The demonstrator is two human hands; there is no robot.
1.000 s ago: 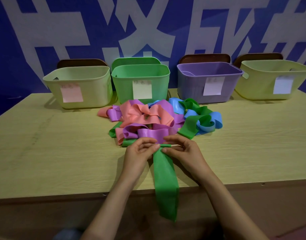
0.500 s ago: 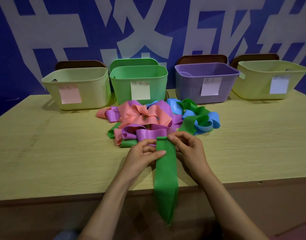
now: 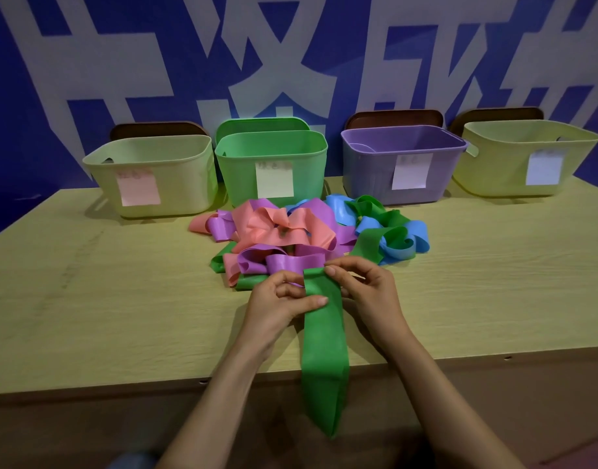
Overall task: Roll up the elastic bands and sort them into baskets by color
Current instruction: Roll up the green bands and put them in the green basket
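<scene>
Head view. The handwriting on the four paper labels is too faint to read. Both forearms are cut off by the lower frame edge, and a blurred blue-grey shape [image 3: 131, 461] there cannot be identified. The basket floors are hidden behind their near walls. Inside the purple basket [image 3: 368, 174] a pale curved form shows at the left, its nature unclear.

A green band [image 3: 324, 350] lies across the near edge of the surface [image 3: 104, 299], its lower end hanging below that edge. The left grip [image 3: 277, 308] grasps the band's left side, thumb laid across its face. The right grip [image 3: 370, 294] pinches the upper end at its right corner.

Just behind the hands is a tangled pile of bands [image 3: 284, 231] in pink, purple, blue and green. The hands cover its near margin.

Along the far edge stand four baskets. From left to right they are a pale yellow basket [image 3: 185, 177] with a pink label [image 3: 138, 187], a green basket [image 3: 236, 170], the purple basket, and a second yellow basket [image 3: 487, 167]. Brown panels [image 3: 392, 116] and one green panel [image 3: 260, 125] rise behind them, against a blue wall [image 3: 341, 45] with large white characters.
</scene>
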